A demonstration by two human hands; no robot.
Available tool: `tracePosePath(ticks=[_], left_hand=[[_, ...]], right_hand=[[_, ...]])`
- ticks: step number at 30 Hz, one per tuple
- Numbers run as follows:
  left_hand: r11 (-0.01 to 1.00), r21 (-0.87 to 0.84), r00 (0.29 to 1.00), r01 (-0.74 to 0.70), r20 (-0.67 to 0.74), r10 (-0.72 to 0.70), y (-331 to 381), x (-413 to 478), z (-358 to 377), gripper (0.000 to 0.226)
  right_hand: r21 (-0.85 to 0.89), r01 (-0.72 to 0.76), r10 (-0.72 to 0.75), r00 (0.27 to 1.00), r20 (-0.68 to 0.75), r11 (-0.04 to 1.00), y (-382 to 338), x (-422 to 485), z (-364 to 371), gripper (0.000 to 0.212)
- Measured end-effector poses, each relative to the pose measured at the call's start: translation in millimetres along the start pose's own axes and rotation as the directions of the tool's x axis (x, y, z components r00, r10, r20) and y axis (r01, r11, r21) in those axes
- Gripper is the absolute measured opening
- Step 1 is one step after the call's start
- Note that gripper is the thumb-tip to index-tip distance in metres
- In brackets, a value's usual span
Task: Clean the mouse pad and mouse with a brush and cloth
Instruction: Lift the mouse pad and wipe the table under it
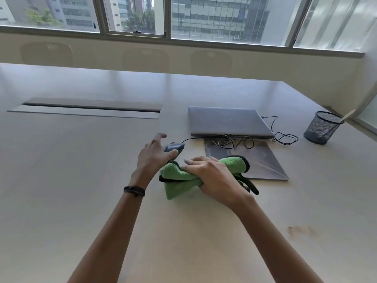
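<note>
My left hand (152, 157) grips a grey wired mouse (174, 148), lifted a little off the table, left of the mouse pad. My right hand (212, 176) holds a bunched green cloth (179, 180) with black trim, just below the mouse and touching its near end. The grey mouse pad (263, 160) lies flat to the right, with the mouse's black cable (234, 140) looped over its far edge. A wooden handle (349, 115), possibly the brush, sticks out of the mesh cup.
A shut grey laptop (228, 121) lies behind the mouse pad. A black mesh pen cup (321, 128) stands at the far right near the table's edge. A long cable slot (87, 108) is set into the table at the left. Chairs stand beyond the table.
</note>
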State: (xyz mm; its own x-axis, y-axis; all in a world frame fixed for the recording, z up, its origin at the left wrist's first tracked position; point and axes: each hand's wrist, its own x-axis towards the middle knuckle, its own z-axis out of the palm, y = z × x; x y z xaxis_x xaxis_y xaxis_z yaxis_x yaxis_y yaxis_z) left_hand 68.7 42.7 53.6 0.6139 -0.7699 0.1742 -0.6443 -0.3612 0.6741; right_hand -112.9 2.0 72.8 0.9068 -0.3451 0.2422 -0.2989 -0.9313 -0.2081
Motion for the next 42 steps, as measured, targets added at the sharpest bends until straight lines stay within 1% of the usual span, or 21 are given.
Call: tracePosePath(ticks=[3,6,8,11,13,15,19,22,24,26,29,30,31,33,35,37,39,42], left_hand=[[1.000,-0.003,1.000,-0.007,0.014,0.007,-1.4,-2.9,-0.9,0.059],[1.000,-0.002,1.000,-0.011,0.017,0.011,-2.0,-5.7,1.5,0.060],[1.000,0.010,1.000,-0.008,0.018,0.008,-2.4,-7.5,4.5,0.060],[0.998,0.055,1.000,-0.018,0.015,0.017,-3.1,-10.1,8.9,0.060],[0.996,0.086,1.000,-0.028,0.010,0.028,-2.5,-11.2,10.7,0.060],[0.993,0.111,0.999,-0.037,0.004,0.037,-1.2,-12.1,12.0,0.059],[0.986,0.156,0.998,-0.067,-0.005,0.068,1.0,-15.3,14.7,0.059],[0.981,0.175,0.997,-0.078,0.000,0.079,1.2,-18.0,16.9,0.059],[0.979,0.192,0.997,-0.074,0.005,0.075,-0.1,-19.8,18.1,0.060],[0.975,0.210,0.997,-0.075,0.005,0.076,-1.2,-21.1,18.5,0.060],[0.966,0.247,0.997,-0.075,0.009,0.075,-2.3,-22.7,20.1,0.061],[0.960,0.269,0.997,-0.076,0.014,0.075,-1.9,-23.2,21.1,0.061],[0.952,0.295,0.997,-0.077,0.020,0.074,-1.0,-23.5,22.0,0.061],[0.934,0.349,0.997,-0.076,0.037,0.068,1.9,-24.1,22.8,0.061],[0.921,0.381,0.996,-0.081,0.052,0.066,5.1,-25.6,24.5,0.060],[0.915,0.394,0.996,-0.081,0.062,0.062,7.3,-27.0,26.1,0.059],[0.910,0.406,0.996,-0.083,0.069,0.060,9.2,-28.2,27.4,0.058],[0.898,0.432,0.995,-0.085,0.078,0.057,11.1,-29.1,28.6,0.059]], right_hand=[[0.019,-0.005,0.005,0.999,0.033,1.000,-4.9,-1.2,12.6,0.050],[0.062,-0.002,-0.002,0.998,0.057,0.998,-4.6,-9.6,14.2,0.054],[0.091,-0.019,0.008,0.993,0.119,0.996,-2.5,-17.7,10.6,0.059],[0.094,-0.021,-0.005,0.966,0.260,0.995,2.6,-31.6,-3.0,0.065],[0.120,-0.011,-0.027,0.951,0.308,0.993,5.6,-37.4,-13.3,0.066],[0.143,-0.019,-0.019,0.965,0.261,0.990,7.2,-37.3,-15.7,0.065],[0.167,-0.035,0.020,0.995,0.093,0.985,1.5,-30.8,-1.6,0.062],[0.162,-0.030,0.026,0.999,0.028,0.986,-1.5,-31.2,8.2,0.059],[0.169,-0.034,0.026,0.998,0.049,0.985,-2.3,-34.7,11.0,0.060],[0.217,-0.045,0.018,0.992,0.128,0.975,-1.4,-40.7,9.2,0.063],[0.270,-0.080,0.004,0.962,0.271,0.960,8.3,-53.9,-2.9,0.068],[0.279,-0.100,0.013,0.954,0.298,0.955,11.8,-58.7,-7.3,0.069],[0.284,-0.119,0.030,0.954,0.299,0.951,14.0,-62.2,-10.9,0.069],[0.281,-0.136,0.076,0.974,0.214,0.950,14.2,-62.9,-12.0,0.065],[0.224,-0.138,0.117,0.988,0.103,0.965,9.2,-57.2,-5.8,0.064],[0.166,-0.142,0.135,0.989,0.054,0.976,4.6,-50.9,1.7,0.065],[0.160,-0.137,0.128,0.989,0.069,0.978,4.5,-49.8,3.6,0.065],[0.185,-0.128,0.092,0.977,0.190,0.975,11.2,-56.3,-5.3,0.069]])
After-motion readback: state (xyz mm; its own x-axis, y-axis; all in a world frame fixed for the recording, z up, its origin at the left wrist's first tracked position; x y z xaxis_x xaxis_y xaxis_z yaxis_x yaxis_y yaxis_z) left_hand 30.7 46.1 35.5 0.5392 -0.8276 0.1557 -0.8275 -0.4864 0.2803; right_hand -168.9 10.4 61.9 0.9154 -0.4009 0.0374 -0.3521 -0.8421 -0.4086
